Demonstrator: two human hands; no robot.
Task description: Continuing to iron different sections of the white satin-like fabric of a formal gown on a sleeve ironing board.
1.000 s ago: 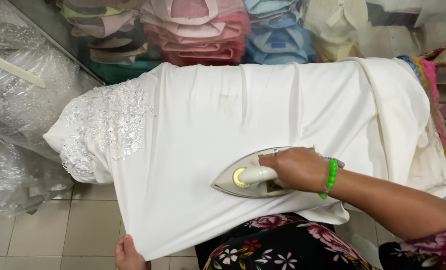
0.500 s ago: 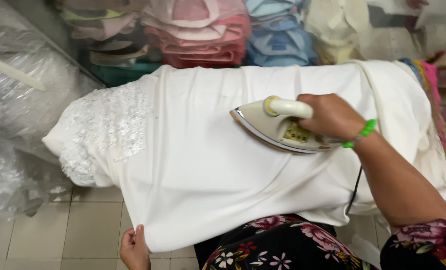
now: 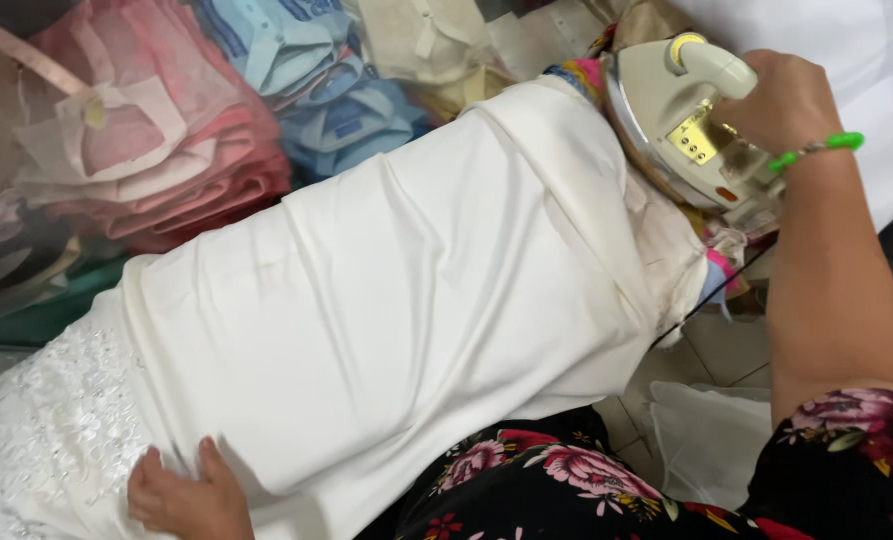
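One iron (image 3: 689, 120) and one white garment (image 3: 397, 310) are in view, with two hands at work. The right hand (image 3: 779, 100), at about one o'clock in the frame, has its fingers (image 3: 757, 70) clenched around the iron's cream handle; the iron is tilted up, its soleplate facing left, lifted off the cloth at the garment's far right end. A green bead bracelet (image 3: 822, 147) circles that wrist. The left hand (image 3: 182, 495), at seven o'clock, lies flat on the garment's near edge, fingers spread and released, beside the lace panel (image 3: 47, 440) at eight o'clock. The garment stretches across the padded ironing surface from eight o'clock up to one o'clock, smooth with a few creases. Behind it, from ten to twelve o'clock, lie stacks of folded clothes: one pink stack (image 3: 157, 150), one blue stack (image 3: 317, 80) and one cream stack (image 3: 427, 40). A dark cord (image 3: 712, 295) drops at three o'clock. The person's floral dress (image 3: 567, 480) fills five o'clock.
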